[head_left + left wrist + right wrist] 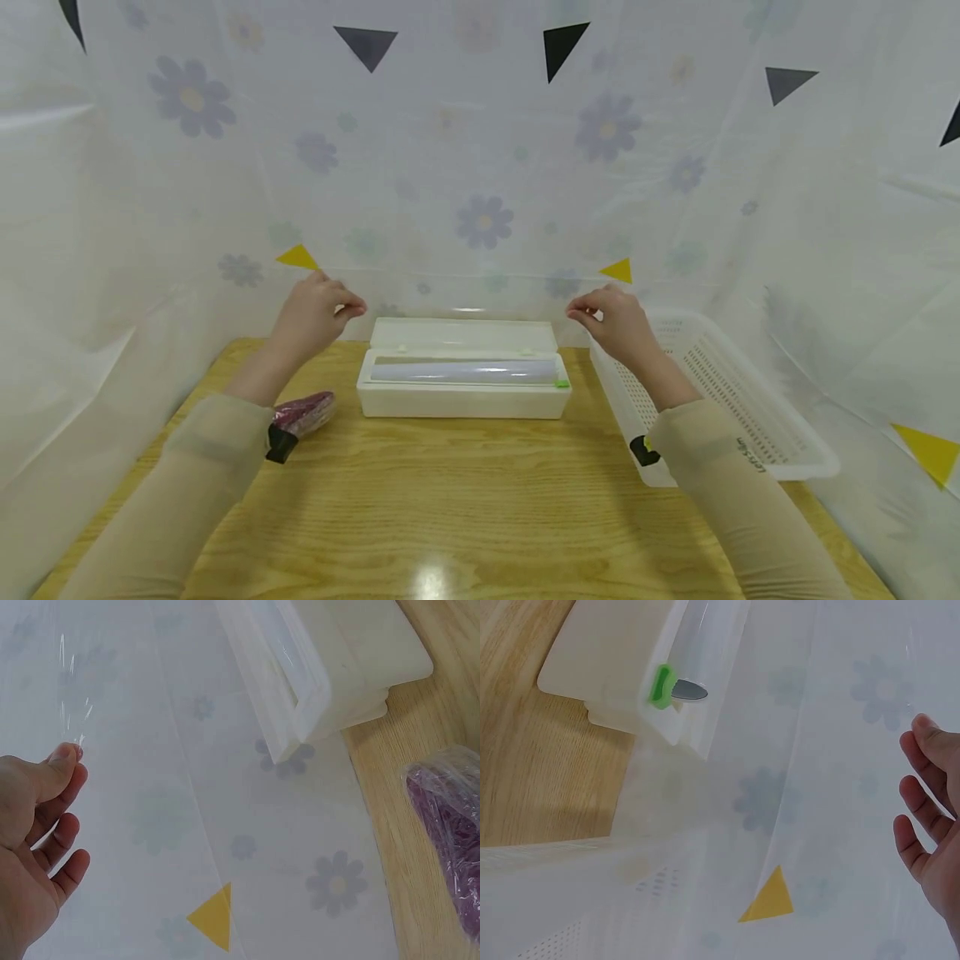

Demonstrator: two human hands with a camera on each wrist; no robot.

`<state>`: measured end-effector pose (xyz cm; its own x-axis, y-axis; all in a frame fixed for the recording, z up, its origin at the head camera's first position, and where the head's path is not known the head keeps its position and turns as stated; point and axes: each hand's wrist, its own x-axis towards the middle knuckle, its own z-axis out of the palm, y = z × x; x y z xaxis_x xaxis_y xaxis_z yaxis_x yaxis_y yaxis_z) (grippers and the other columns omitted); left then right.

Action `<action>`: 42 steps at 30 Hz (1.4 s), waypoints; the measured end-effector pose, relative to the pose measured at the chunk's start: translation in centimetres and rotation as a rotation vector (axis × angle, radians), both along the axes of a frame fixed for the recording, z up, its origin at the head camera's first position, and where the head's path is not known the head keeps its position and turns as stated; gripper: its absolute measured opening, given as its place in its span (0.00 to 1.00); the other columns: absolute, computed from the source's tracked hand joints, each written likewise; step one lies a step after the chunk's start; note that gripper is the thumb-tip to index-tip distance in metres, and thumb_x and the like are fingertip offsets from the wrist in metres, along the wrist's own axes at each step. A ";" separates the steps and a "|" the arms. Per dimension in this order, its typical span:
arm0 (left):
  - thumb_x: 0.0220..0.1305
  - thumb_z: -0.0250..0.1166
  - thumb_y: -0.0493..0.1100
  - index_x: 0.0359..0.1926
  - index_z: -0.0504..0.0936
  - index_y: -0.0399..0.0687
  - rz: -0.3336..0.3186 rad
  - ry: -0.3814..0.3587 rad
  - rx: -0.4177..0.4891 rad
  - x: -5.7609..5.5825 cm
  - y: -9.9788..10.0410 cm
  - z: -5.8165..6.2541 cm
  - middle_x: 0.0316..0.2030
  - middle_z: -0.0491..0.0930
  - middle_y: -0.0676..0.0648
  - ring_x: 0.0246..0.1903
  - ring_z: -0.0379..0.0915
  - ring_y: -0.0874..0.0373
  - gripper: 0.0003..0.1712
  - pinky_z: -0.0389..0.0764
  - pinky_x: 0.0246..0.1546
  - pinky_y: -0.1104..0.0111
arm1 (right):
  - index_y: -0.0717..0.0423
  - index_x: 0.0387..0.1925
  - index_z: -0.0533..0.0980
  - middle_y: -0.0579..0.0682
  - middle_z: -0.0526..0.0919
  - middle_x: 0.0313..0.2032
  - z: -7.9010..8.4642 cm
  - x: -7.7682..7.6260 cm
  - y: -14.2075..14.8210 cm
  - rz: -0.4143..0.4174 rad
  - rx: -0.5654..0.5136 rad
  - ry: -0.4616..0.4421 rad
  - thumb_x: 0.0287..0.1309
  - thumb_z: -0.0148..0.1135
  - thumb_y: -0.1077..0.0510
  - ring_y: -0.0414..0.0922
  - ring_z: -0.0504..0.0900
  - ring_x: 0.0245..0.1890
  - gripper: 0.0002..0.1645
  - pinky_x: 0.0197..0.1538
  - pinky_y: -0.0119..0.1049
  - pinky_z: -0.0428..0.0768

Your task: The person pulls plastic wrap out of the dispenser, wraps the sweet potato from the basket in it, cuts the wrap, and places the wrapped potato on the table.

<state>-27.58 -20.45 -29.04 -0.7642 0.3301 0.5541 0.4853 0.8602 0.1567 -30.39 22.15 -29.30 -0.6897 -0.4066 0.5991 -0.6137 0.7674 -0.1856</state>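
Note:
Thumb and forefinger of my left hand point(321, 312) pinch the edge of clear cling film point(75, 712), which shows mainly as bright glints. My right hand point(611, 321) is raised at the same height, its thumb and forefinger pinched together on the film's other end, which is barely visible. Between and below the hands stands a white cling film box point(465, 402), its lid point(465, 335) tipped back. Inside lies a film roll point(465, 372). A green slide cutter point(662, 686) sits at the box's right end.
A purple item wrapped in clear plastic point(303, 412) lies on the wooden table point(450, 500), beside the left forearm. Under the right forearm is a white perforated basket point(813, 454). Flower-patterned sheeting point(480, 150) hangs behind and at both sides.

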 end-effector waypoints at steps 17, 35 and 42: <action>0.57 0.67 0.36 0.33 0.87 0.40 -0.013 0.047 0.003 0.2 0.1 -0.6 0.27 0.83 0.42 0.31 0.69 0.48 0.05 0.71 0.36 0.56 | 0.59 0.35 0.84 0.53 0.85 0.32 -0.1 0.3 -0.2 0.008 0.028 0.012 0.55 0.66 0.60 0.48 0.76 0.31 0.07 0.35 0.43 0.75; 0.58 0.67 0.37 0.33 0.88 0.40 0.021 0.101 -0.009 -0.2 0.1 0.7 0.29 0.84 0.42 0.33 0.69 0.46 0.05 0.70 0.40 0.53 | 0.59 0.34 0.84 0.53 0.85 0.30 0.6 0.2 -0.2 0.029 -0.005 0.102 0.54 0.66 0.61 0.47 0.75 0.30 0.07 0.35 0.42 0.74; 0.56 0.68 0.37 0.32 0.88 0.40 0.022 0.134 -0.007 -0.3 0.1 1.0 0.27 0.83 0.42 0.32 0.69 0.46 0.05 0.71 0.40 0.54 | 0.59 0.33 0.84 0.53 0.85 0.30 0.9 0.2 -0.2 0.046 -0.025 0.130 0.52 0.67 0.61 0.47 0.77 0.29 0.06 0.37 0.43 0.74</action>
